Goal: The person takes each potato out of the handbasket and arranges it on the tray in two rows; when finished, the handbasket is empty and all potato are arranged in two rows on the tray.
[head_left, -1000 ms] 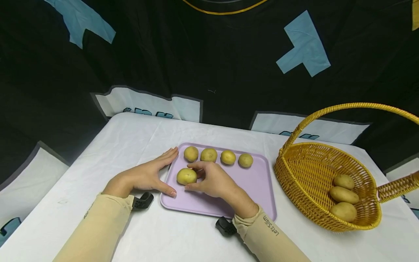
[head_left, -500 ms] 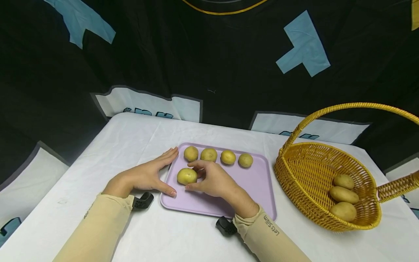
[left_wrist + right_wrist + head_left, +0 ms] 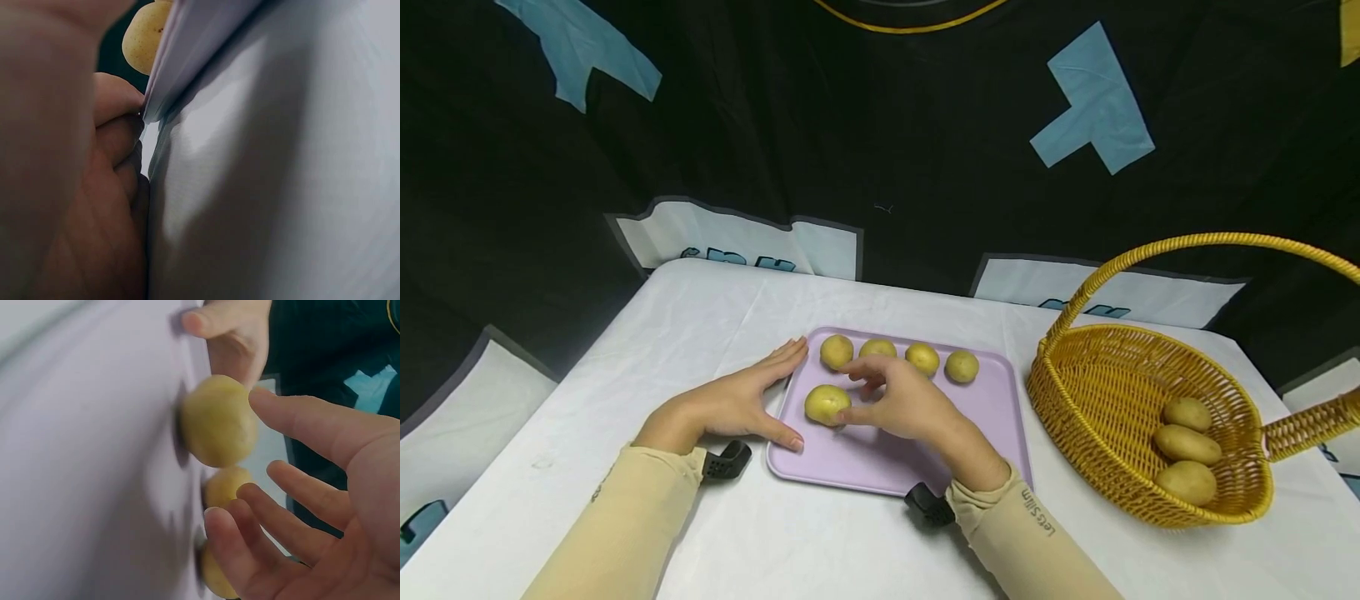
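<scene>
A yellow potato (image 3: 827,405) lies in the left part of a lilac tray (image 3: 970,433). My right hand (image 3: 910,402) is just to its right, fingers spread and holding nothing. In the right wrist view the thumb (image 3: 300,419) is close to that potato (image 3: 219,422); whether they touch I cannot tell. My left hand (image 3: 737,402) rests at the tray's left edge, thumb over the rim and fingers extended. Several more potatoes stand in a row along the tray's back, among them one (image 3: 877,347) partly hidden behind my right hand.
To the right of the tray stands a brown wicker basket (image 3: 1090,400) with a tall arched handle (image 3: 1210,240). Three potatoes (image 3: 1187,446) lie inside it, on the right. A white cloth covers the table (image 3: 715,542); a black printed curtain hangs behind.
My right hand has let go of the front potato and drawn back a little to the right, its fingers opening. The left hand and the potatoes have stayed in place.
</scene>
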`<state>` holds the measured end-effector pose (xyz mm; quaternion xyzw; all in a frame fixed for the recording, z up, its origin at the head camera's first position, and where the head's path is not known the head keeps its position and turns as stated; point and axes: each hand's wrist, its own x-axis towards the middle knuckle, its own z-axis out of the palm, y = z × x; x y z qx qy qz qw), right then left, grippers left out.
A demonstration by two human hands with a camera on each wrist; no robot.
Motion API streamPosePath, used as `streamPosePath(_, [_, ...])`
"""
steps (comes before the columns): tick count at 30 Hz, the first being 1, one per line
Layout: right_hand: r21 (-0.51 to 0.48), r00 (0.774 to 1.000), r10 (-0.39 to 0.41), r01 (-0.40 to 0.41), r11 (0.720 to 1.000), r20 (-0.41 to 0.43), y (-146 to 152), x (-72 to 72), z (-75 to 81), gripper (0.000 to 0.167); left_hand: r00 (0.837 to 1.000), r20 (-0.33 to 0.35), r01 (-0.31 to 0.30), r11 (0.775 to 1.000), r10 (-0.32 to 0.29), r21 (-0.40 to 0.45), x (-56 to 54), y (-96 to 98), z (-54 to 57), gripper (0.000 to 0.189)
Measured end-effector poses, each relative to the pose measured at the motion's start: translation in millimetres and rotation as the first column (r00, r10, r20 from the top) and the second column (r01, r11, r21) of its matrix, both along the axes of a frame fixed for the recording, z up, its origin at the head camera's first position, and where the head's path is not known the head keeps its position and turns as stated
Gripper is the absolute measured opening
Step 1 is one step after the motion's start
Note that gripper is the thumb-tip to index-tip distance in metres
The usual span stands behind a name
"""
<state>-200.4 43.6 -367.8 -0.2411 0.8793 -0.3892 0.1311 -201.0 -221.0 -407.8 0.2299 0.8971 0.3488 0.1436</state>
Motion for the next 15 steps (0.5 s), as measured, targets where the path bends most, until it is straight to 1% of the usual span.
streamPosePath(10, [-0.031, 0.999, 0.009, -0.010, 0.999, -0.036, 11, -1.1, 13.5, 0.049, 1.000, -0.008, 0.002, 1.000, -0.002, -0.008, -1.0, -0.1, -0.4, 0.133])
streamPosePath(15, [-0.087, 0.998, 0.033, -0.037, 0.996, -0.053, 17, -3.8, 16.0, 0.044, 1.000, -0.005, -0.005, 1.000, 0.005, -0.006, -0.9, -0.2, -0.7, 0.133])
